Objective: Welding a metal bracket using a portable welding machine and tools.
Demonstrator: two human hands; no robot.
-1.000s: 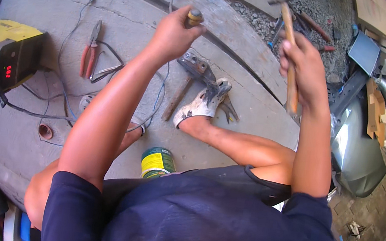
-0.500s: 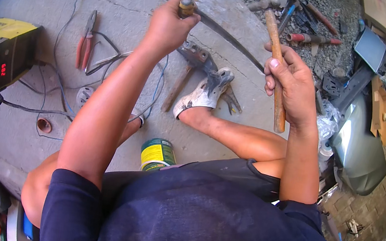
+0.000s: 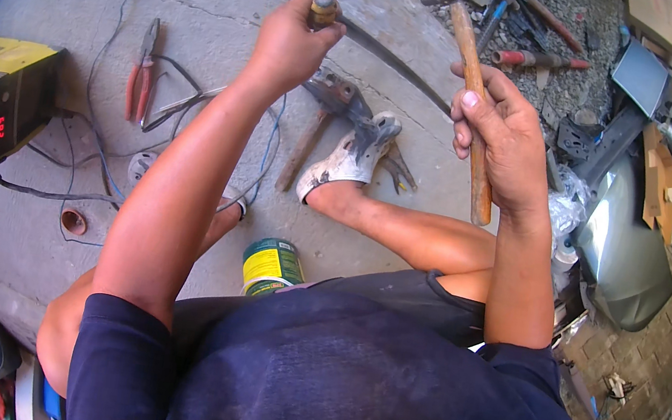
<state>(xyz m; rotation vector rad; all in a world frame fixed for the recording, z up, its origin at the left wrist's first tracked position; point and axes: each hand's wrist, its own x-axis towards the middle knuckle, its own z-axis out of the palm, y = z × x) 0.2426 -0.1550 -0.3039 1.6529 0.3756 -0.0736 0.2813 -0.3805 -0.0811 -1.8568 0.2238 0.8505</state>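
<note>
a person in a dark blue shirt sits on a round concrete slab, knees drawn up, seen from above. closest in, a small green and yellow can stands on the slab just in front of the shirt, between the legs. beyond it a foot in a worn white shoe rests on a rusty metal tool lying on the concrete.

the right hand is clenched around a wooden handle, gripping it near the middle; the handle is held up over the slab's right edge, tilted, with its far end pointing away and its near end sticking out below the fist. the left hand is stretched out farther, fingers closed on a short rod with a rounded brownish tip that pokes up above the fist, over the far part of the slab.

to the left, red-handled pliers lie among loose wires, near a yellow and black box with a red display at the slab's left edge. off to the right, sheet metal scraps and more tools lie on gravel.
</note>
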